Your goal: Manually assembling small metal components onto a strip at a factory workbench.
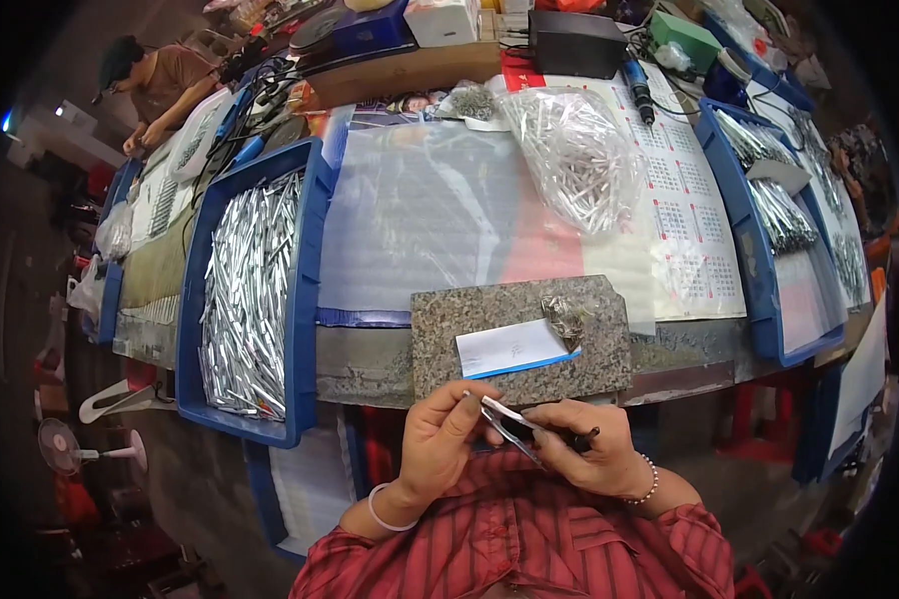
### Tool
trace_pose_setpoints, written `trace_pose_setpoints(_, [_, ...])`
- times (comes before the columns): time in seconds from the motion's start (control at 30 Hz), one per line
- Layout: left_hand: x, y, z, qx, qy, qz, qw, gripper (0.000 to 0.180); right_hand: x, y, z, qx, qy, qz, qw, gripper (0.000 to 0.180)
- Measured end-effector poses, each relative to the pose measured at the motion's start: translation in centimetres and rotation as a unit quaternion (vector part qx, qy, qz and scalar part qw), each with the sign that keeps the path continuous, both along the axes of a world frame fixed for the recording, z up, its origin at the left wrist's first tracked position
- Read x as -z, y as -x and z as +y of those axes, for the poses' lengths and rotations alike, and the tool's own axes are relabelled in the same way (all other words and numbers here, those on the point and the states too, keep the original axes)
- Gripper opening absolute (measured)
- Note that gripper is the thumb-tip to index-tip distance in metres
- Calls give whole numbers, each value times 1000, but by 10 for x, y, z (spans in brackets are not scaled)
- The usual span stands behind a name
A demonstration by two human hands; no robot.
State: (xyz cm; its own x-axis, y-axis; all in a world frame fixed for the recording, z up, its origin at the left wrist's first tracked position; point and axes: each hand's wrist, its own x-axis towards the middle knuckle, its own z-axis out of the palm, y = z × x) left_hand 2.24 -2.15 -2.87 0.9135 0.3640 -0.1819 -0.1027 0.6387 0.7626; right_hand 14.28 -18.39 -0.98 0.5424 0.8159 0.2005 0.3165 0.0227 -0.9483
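Left hand [438,431] and right hand [597,447] both pinch what look like two slim silvery strips [512,438], near one granite slab [436,329]; one blue bin [305,339] of metallic rods [245,299] lies left.

Lower centre: two hands [435,439], one bangle [385,511], one beaded bracelet [651,483] — and one speckled stone slab [435,349] above them. Lower left: one fan [58,446].

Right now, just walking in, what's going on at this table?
Someone's left hand and right hand together hold a slim silvery item, too small to identify, near a speckled stone slab. White paper lies on the slab. To the left, a blue tray holds many slender silvery pieces; beyond the slab is a clear bag of pale sticks.
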Motion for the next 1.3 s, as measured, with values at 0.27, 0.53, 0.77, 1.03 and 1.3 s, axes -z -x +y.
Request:
trace_pose_setpoints(0.27, [3,-3,0,-2,-1,-4,1000,27,0,-1,-5,-24,23,-36,999,30])
trace_pose_setpoints(0.53, [9,-4,3,4,-15,-16,1000,28,1,2,2,16,1,-76,997,30])
trace_pose_setpoints(0.77, [8,-5,5,-6,-15,2,1000,27,1,-1,5,-1,-6,-133,991,33])
trace_pose_setpoints(1.03, [9,-4,3,-17,-52,19,998,25,2,5,6,-44,22,-178,983,33])
trace_pose_setpoints(1.3, [9,-2,8,7,-118,54,992,21,20,17,10,-28,17,-267,963,33])
